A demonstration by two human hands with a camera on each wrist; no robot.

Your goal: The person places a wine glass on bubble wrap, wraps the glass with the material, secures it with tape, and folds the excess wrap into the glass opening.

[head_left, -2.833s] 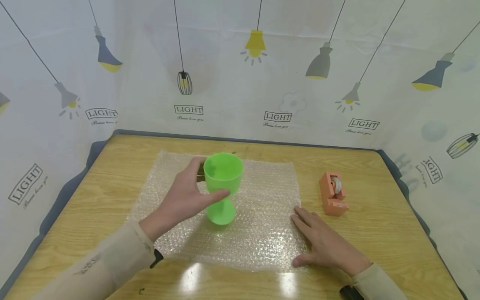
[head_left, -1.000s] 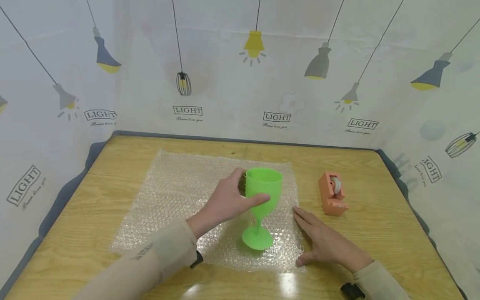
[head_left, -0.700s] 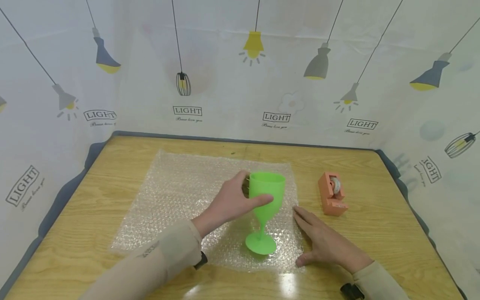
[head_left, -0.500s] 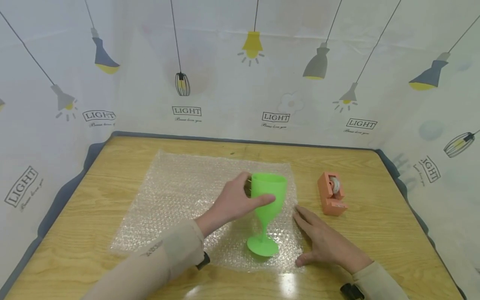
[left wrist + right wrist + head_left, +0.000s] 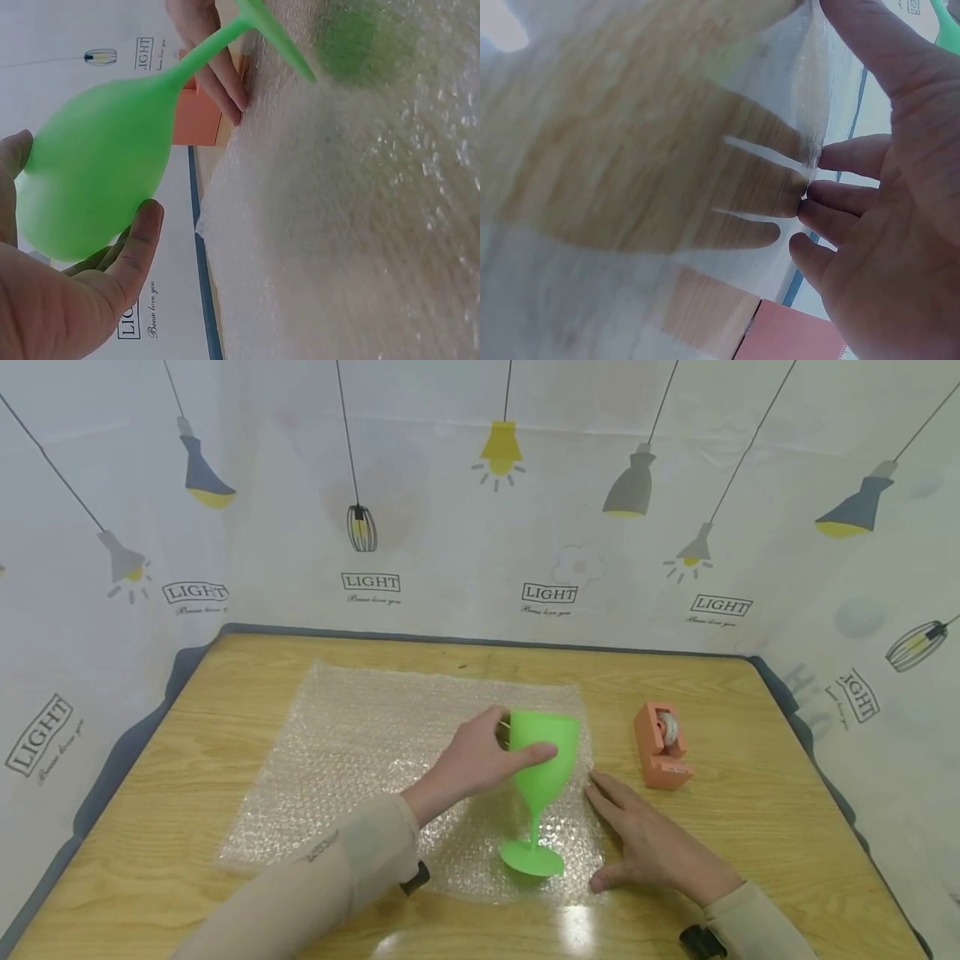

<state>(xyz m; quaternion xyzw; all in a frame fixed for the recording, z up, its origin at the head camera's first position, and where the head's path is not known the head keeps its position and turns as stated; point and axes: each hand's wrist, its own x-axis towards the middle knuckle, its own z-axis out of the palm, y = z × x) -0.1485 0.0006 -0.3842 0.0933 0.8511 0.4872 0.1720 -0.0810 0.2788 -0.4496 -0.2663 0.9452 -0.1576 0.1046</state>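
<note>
My left hand grips a green plastic goblet round its bowl, thumb on the near side and fingers behind. In the left wrist view the goblet hangs over the bubble wrap, its round foot raised above the sheet. A clear square of bubble wrap lies flat on the table under it. At the sheet's right edge, my right hand rests with fingers extended and thumb spread. The right wrist view shows the fingertips of this hand right at the edge of the wrap.
An orange tape dispenser with a roll of tape stands on the wooden table, right of the wrap and beyond my right hand. A white printed curtain with a dark blue hem encloses the back and sides.
My left hand has carried the goblet to the right and toward me, from the middle of the wrap to its right part, slowing lately. The right hand stays at the edge.
</note>
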